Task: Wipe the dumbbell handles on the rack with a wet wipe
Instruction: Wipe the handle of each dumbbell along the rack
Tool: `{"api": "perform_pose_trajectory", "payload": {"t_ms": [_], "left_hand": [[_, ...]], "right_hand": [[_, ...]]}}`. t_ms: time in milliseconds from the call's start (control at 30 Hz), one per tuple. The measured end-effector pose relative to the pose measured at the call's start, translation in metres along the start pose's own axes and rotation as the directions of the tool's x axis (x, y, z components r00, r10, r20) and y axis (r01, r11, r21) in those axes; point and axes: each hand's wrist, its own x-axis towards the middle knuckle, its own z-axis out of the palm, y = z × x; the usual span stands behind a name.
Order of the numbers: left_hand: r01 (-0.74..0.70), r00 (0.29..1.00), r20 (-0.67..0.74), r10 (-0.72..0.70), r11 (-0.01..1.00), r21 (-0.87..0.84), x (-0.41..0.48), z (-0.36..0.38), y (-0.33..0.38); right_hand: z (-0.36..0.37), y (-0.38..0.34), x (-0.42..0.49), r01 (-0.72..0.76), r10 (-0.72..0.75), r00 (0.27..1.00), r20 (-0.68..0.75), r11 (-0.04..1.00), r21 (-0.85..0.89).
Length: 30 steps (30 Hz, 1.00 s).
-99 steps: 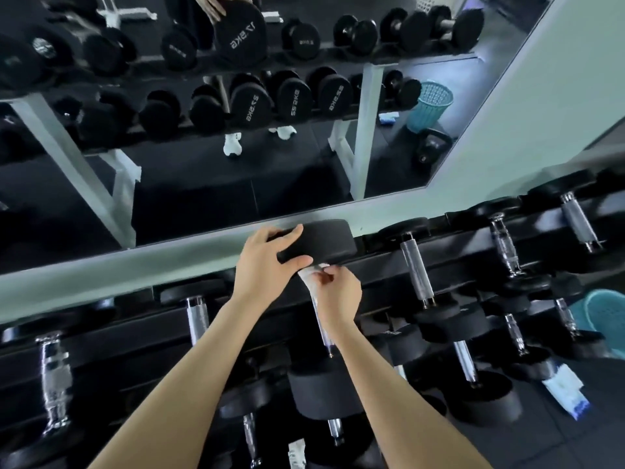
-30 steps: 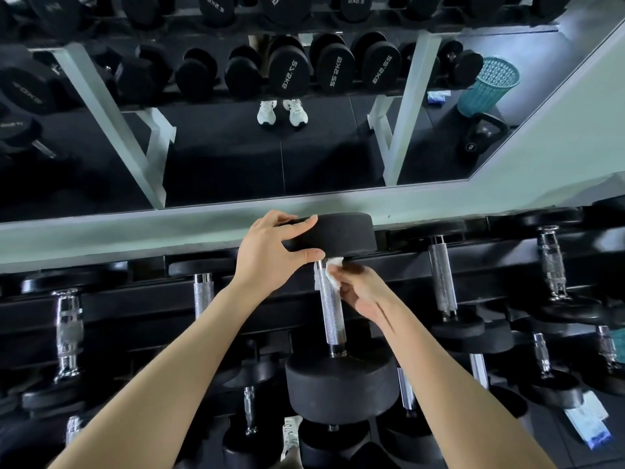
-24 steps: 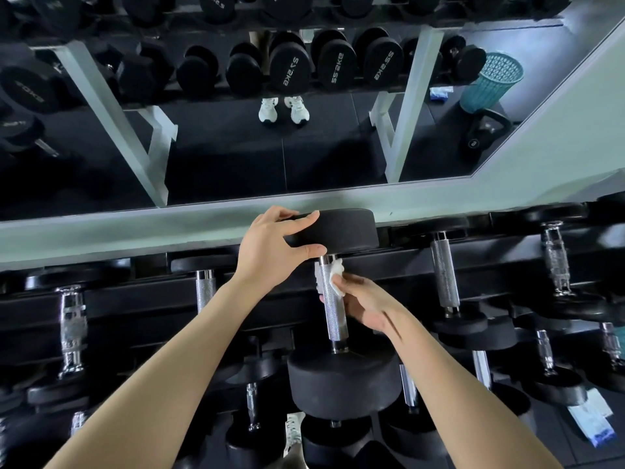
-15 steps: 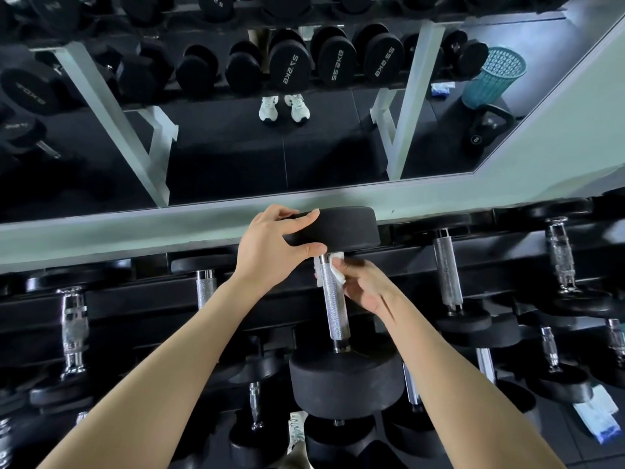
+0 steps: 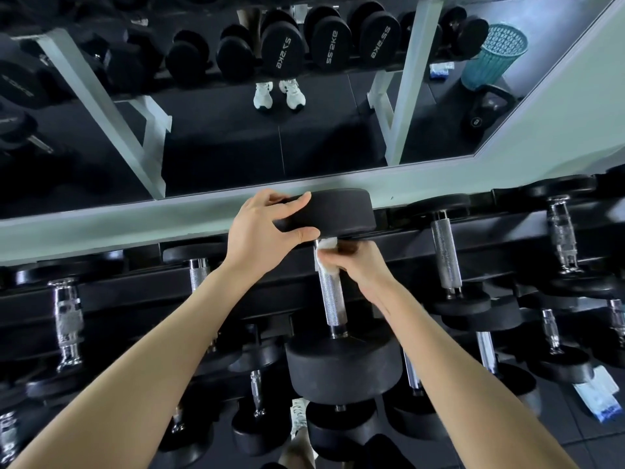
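Observation:
A large black dumbbell lies on the top rail of the rack (image 5: 135, 296), its knurled steel handle (image 5: 333, 299) running toward me. My left hand (image 5: 263, 236) grips the far black head (image 5: 341, 211) with thumb and fingers curled round its rim. My right hand (image 5: 360, 269) holds a white wet wipe (image 5: 326, 257) wrapped round the top of the handle, just under the far head. The near head (image 5: 343, 365) hangs below the bare lower part of the handle.
More dumbbells with steel handles (image 5: 446, 255) line the rack left and right and on the lower tier. A mirror (image 5: 236, 130) behind shows the rack and a teal basket. A wet wipe pack (image 5: 600, 397) lies on the dark floor at the right.
My right hand with the wipe has turned round the top of the handle and slid slightly up and down. My left hand stays on the far head. The view has shifted a little.

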Motion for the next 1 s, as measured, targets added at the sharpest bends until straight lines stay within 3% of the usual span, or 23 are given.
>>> {"api": "perform_pose_trajectory", "payload": {"t_ms": [67,167,333,467,567,733,800,900,1000], "left_hand": [[-0.005,1.000,0.003,0.005,1.000,0.010,0.000,0.000,-0.001],[0.004,1.000,0.007,-0.005,1.000,0.014,0.001,0.000,0.000],[-0.003,1.000,-0.002,0.003,1.000,0.016,0.000,-0.002,0.001],[-0.003,1.000,0.014,0.003,1.000,0.012,0.000,-0.003,0.003],[0.004,1.000,0.019,-0.004,1.000,0.001,0.000,-0.004,0.004],[-0.001,0.999,0.033,0.001,1.000,-0.005,0.000,-0.005,0.006],[-0.006,0.998,0.064,0.006,1.000,0.006,-0.001,-0.005,0.007],[-0.002,0.998,0.063,0.001,1.000,0.013,-0.010,-0.006,0.007],[0.061,0.978,-0.193,-0.079,0.994,-0.094,-0.039,-0.005,0.007]], "right_hand": [[0.002,-0.001,0.000,0.001,-0.001,1.000,0.015,1.000,0.013],[-0.001,0.010,-0.008,-0.138,0.134,0.988,0.075,0.989,0.055],[-0.018,0.027,-0.021,-0.326,0.354,0.898,0.261,0.934,-0.143],[-0.021,0.024,-0.030,-0.243,0.353,0.896,0.270,0.897,-0.368],[-0.021,0.025,-0.039,-0.148,0.337,0.916,0.218,0.788,-0.597],[-0.003,0.021,-0.053,-0.108,0.252,0.966,0.057,0.597,-0.795],[0.001,0.016,-0.062,-0.140,0.217,0.976,-0.003,0.620,-0.772],[0.008,0.002,-0.074,-0.140,0.159,0.987,-0.021,0.793,-0.592],[0.022,-0.008,-0.085,-0.088,0.101,0.995,-0.014,0.785,-0.613]]}}
